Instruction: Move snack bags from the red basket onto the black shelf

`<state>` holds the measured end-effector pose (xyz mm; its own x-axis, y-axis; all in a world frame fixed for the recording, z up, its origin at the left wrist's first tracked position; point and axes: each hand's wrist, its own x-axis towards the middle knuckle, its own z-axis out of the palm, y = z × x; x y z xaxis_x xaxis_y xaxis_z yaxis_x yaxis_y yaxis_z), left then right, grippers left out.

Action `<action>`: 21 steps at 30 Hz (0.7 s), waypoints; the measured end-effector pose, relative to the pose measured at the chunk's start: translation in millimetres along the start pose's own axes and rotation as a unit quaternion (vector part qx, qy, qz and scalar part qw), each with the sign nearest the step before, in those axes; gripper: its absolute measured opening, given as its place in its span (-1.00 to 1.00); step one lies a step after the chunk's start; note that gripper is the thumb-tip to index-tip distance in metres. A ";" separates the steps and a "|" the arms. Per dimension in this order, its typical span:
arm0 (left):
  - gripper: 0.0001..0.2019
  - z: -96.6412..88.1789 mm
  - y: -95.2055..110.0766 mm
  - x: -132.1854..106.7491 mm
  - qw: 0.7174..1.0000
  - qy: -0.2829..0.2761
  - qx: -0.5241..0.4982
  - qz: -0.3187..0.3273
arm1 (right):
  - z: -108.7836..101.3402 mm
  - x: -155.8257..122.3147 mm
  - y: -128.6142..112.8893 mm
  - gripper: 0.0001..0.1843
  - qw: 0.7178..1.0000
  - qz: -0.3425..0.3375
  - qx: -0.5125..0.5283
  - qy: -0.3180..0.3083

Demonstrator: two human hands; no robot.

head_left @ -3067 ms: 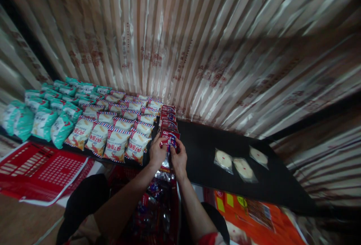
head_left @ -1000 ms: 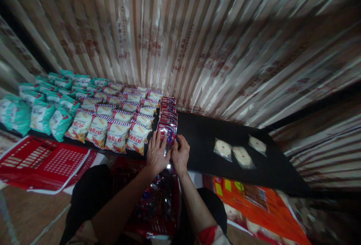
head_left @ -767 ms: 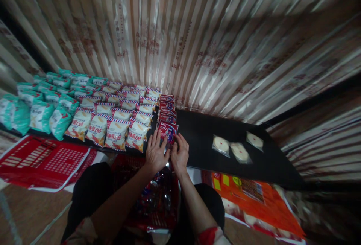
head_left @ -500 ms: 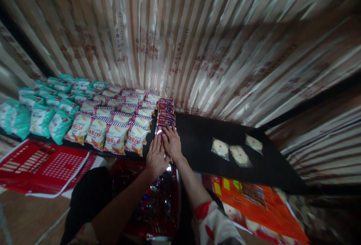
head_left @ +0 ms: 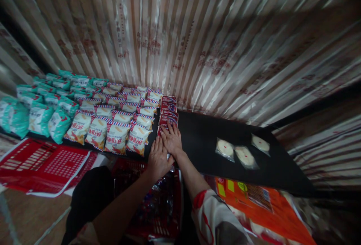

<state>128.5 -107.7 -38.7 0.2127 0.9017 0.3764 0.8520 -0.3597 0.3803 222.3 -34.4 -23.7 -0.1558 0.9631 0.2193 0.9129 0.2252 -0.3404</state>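
A column of red snack packets [head_left: 168,110] runs front to back on a black shelf [head_left: 203,143]. My right hand [head_left: 172,139] lies flat, fingers stretched out, pressing on the nearest packets of that column. My left hand [head_left: 158,157] rests open at the shelf's front edge just left of it, fingers flat against the column's near end. Neither hand holds anything. Left of the column stand rows of white-and-red striped snack bags [head_left: 121,124], and further left teal bags [head_left: 42,105].
Three clear packets with round white cakes [head_left: 242,152] lie on the shelf's right part. A red basket of packets [head_left: 158,207] sits below my hands. A flat red basket [head_left: 42,164] lies at left, orange packaging [head_left: 254,203] at lower right. A striped curtain [head_left: 197,41] hangs behind.
The red packet that both hands held has been set down at the front of the column. My right hand moved forward and now lies flat on top of it.
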 end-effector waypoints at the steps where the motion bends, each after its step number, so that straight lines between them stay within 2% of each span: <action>1: -0.38 0.4 0.0 -0.2 1.000 -0.001 0.001 -0.001 | 0.1 0.2 -0.2 -0.58 1.000 0.002 0.000 -0.004; 7: -0.40 1.2 2.1 -1.3 1.000 -0.002 0.020 -0.013 | 0.2 -0.3 2.2 -0.54 1.000 0.004 0.006 -0.007; 11: -0.36 -2.2 2.8 -0.1 1.000 -0.005 0.025 -0.010 | -0.8 -4.8 3.0 -0.51 0.999 0.015 0.024 0.038; 15: -0.32 -7.0 2.1 2.3 0.999 -0.008 0.032 -0.005 | -2.4 -15.0 2.4 -0.50 0.991 0.057 0.071 0.097; 21: -0.41 -14.1 5.6 -1.0 0.999 0.008 0.031 -0.013 | -3.8 -40.0 2.4 -0.42 0.973 0.108 0.139 0.146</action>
<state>126.3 -114.0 -25.0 0.1831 0.9065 0.3804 0.8856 -0.3201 0.3366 232.2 -72.9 -29.9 0.1792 0.9186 0.3523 0.7687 0.0927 -0.6329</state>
